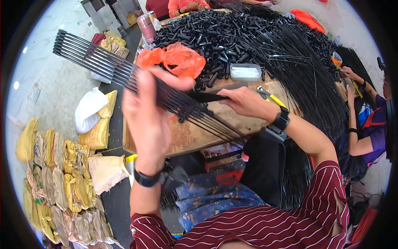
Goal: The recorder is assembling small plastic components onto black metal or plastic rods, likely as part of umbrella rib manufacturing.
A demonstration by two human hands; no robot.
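Note:
A bundle of thin black rods [95,62] slants across the view, its capped ends at the upper left. My left hand [147,112], partly blurred, is closed around the middle of it. Just right of the bundle, my right hand [248,101] pinches the end of a flat black strip [205,96]. That strip stretches toward the rods; whether it goes around them I cannot tell. Both hands are above the near edge of a wooden table [186,137]. Yellow-handled pliers [275,99] lie beside my right hand.
Small black tubular parts [207,31] cover the far table, with long black rods [306,74] heaped at the right. A red plastic bag [182,60] and a clear box [245,72] stand nearer. Yellow sacks [45,166] line the left floor. A co-worker's hand [352,74] works at the right.

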